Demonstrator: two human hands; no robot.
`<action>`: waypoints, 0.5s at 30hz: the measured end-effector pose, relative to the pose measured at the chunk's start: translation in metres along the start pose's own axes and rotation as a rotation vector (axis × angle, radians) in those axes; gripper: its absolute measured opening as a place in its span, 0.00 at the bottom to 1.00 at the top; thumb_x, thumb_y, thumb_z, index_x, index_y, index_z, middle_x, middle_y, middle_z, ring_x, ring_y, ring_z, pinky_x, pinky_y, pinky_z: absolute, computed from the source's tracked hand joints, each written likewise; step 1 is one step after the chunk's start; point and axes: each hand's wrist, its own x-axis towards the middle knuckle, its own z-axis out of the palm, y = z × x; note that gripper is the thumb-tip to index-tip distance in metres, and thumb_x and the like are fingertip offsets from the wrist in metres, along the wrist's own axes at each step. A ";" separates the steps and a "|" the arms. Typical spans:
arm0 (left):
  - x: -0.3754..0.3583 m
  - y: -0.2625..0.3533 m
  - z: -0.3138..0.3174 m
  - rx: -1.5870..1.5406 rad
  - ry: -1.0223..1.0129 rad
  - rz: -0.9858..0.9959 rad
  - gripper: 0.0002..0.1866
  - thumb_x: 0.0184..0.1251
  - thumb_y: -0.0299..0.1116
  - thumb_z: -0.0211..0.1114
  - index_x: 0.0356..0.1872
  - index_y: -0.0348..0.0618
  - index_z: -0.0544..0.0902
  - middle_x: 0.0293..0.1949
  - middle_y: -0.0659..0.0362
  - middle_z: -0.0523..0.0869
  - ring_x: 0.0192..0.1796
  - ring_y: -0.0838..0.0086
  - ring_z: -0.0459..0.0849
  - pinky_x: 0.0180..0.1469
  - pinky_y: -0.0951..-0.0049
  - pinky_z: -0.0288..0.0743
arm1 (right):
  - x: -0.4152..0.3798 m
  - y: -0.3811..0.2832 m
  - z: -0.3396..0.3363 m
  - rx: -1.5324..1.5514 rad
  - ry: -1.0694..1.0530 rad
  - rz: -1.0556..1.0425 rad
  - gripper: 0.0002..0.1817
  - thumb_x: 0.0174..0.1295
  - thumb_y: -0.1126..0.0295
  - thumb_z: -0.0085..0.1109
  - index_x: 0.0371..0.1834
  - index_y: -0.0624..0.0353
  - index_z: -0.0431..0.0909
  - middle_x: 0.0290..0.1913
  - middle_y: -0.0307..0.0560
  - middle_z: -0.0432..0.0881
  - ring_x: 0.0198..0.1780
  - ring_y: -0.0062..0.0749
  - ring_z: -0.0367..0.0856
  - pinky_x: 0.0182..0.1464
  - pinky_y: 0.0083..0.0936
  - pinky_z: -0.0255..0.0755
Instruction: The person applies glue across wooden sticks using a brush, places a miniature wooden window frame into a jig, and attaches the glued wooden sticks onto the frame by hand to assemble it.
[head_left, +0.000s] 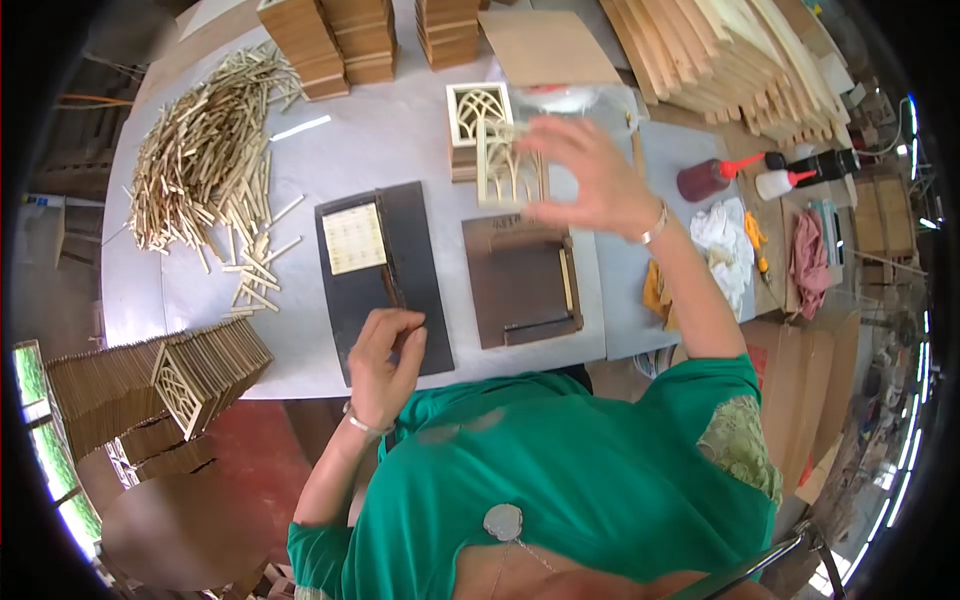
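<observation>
My right hand (590, 180) holds a thin wooden lattice panel (484, 165) by its right side, thumb and fingers at opposite edges. The panel is slightly blurred, in front of a stack of similar lattice panels (463, 160). My left hand (385, 360) is closed, fingers curled together over the lower part of a black board (425, 270); whatever it may pinch is hidden. A pale rectangular piece with faint markings (354, 239) lies on that board. To its right is a brown board (510, 285) with a dark strip along its lower edge and a pale strip at its right.
A heap of thin wooden sticks (200, 160) covers the table's left. More lattice panels (150, 385) stand in rows at lower left. Wooden stacks (340, 45) are at the back, boards (710, 60) at back right. A red bottle (705, 180) and white cloth (722, 245) lie at right.
</observation>
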 end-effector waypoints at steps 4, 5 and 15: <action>0.001 -0.020 0.040 -0.058 -0.097 0.018 0.10 0.62 0.21 0.65 0.45 0.35 0.81 0.45 0.53 0.82 0.36 0.71 0.82 0.38 0.75 0.77 | -0.085 -0.048 0.034 0.020 -0.158 0.006 0.34 0.43 0.54 0.72 0.57 0.54 0.76 0.65 0.53 0.70 0.62 0.50 0.69 0.62 0.43 0.65; 0.002 -0.022 0.049 -0.062 -0.118 0.018 0.11 0.61 0.21 0.65 0.45 0.36 0.81 0.47 0.52 0.82 0.39 0.68 0.83 0.39 0.73 0.78 | -0.101 -0.052 0.047 0.030 -0.166 0.028 0.33 0.44 0.56 0.71 0.56 0.54 0.76 0.64 0.53 0.70 0.63 0.50 0.69 0.62 0.42 0.65; 0.011 -0.025 0.088 0.115 -0.194 0.157 0.16 0.60 0.22 0.65 0.50 0.33 0.80 0.55 0.47 0.82 0.54 0.59 0.82 0.52 0.66 0.79 | -0.119 -0.059 0.073 -0.059 -0.078 0.066 0.29 0.48 0.61 0.71 0.56 0.53 0.78 0.61 0.41 0.74 0.64 0.40 0.68 0.60 0.41 0.65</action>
